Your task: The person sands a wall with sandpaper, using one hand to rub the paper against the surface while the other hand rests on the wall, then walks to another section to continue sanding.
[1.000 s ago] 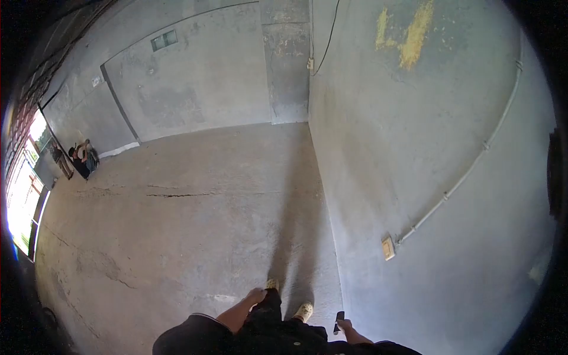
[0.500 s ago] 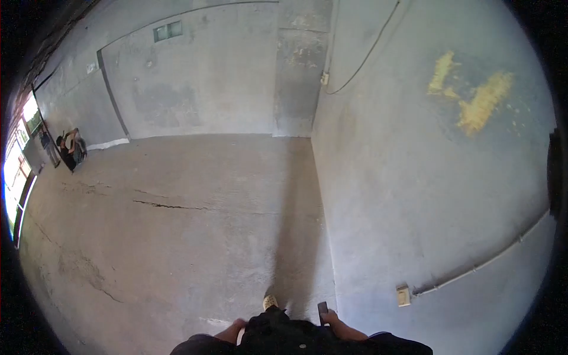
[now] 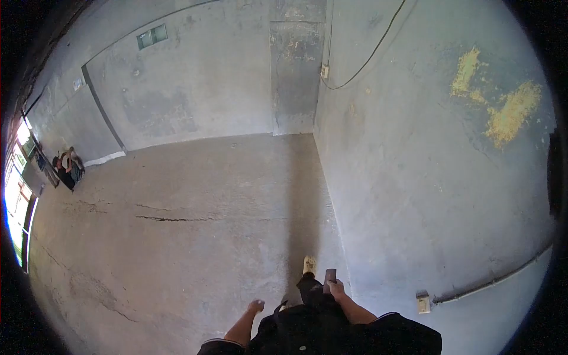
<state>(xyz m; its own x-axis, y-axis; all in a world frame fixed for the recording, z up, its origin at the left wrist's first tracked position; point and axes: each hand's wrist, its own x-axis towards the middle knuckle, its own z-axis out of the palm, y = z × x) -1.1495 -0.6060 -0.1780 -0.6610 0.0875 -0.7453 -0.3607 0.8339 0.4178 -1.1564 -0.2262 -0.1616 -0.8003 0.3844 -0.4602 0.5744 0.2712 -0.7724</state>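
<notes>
At the bottom of the view my right hand [image 3: 335,288] is closed around a dark brown, flat object [image 3: 330,276], which sticks up past the fingers. My left hand [image 3: 255,306] hangs over the floor to the left of my body, its fingers curled; whether anything is inside them is too small to tell. A light yellowish shoe [image 3: 309,264] on my foot shows just left of the brown object.
A grey wall [image 3: 402,195] with peeled yellow patches runs along the right, bearing a socket box [image 3: 423,303] and conduit. The concrete floor [image 3: 195,260] has cracks. A person [image 3: 68,171] crouches at the far left near a bright opening, another figure beside them.
Both my hands have moved up and forward into fuller view. One foot has come forward. The view has shifted slightly, and the crouching person's arms have changed position.
</notes>
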